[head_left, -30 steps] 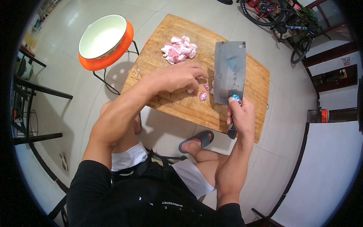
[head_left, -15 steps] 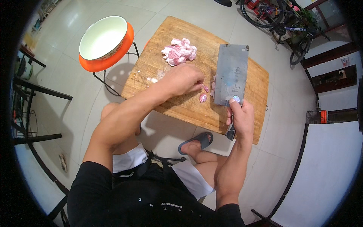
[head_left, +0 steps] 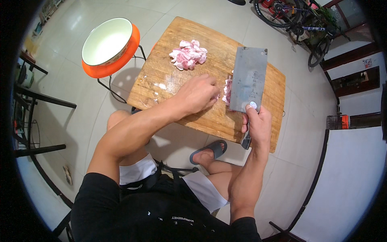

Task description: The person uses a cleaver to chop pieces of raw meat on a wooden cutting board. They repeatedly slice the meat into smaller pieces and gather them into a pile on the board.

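Observation:
A cleaver (head_left: 249, 78) with a broad grey blade is gripped in my right hand (head_left: 259, 123), its blade pointing away from me over the right part of the wooden cutting board (head_left: 157, 66). Cut strips of pink and white raw meat (head_left: 227, 92) show along the blade's left edge, partly hidden by it. My left hand (head_left: 201, 93) is closed, fingers curled down on small bits of meat at the board's near middle; only a trace of pink shows at the fingertips. Farther back lies a pile of meat pieces (head_left: 188, 55).
Left of the board, a white enamel bowl (head_left: 107, 40) sits on an orange stool (head_left: 98, 71) with black legs. White scraps (head_left: 160, 86) lie on the board. A bicycle (head_left: 296, 24) stands at the far right, a white panel (head_left: 350, 173) at the right.
My left hand has shifted slightly nearer and now covers the small meat bits that showed beside it. The cleaver has moved a little right, uncovering more of the strips beside its blade.

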A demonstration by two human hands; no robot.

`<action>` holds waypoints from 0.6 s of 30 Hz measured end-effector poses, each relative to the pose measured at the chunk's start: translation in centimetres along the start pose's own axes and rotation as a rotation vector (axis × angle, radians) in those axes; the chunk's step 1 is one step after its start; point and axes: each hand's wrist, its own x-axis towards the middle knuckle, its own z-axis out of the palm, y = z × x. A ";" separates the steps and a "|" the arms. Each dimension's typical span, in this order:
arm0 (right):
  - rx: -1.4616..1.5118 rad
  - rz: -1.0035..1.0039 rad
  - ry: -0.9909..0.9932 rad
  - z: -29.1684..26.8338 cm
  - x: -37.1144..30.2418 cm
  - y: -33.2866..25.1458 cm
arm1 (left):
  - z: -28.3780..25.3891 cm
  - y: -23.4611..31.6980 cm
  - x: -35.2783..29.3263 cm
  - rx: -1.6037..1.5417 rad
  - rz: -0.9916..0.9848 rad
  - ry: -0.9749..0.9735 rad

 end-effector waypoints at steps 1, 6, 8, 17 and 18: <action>-0.006 0.007 0.007 0.2 -0.1 -0.3 | -0.1 0.0 0.0 0.014 -0.036 -0.017; -0.304 -0.024 0.028 0.5 -0.5 -0.6 | -0.8 0.2 -0.3 0.006 -0.082 0.053; -0.551 -0.091 0.072 0.6 -0.7 -0.1 | -1.1 0.7 -0.3 -0.020 -0.089 0.059; -0.795 -0.120 0.087 2.8 -1.7 -1.2 | -0.4 -0.4 0.0 -0.211 0.062 0.028; -0.800 -0.135 0.089 2.8 -1.7 -1.2 | -0.6 -0.7 0.1 -0.254 0.090 0.007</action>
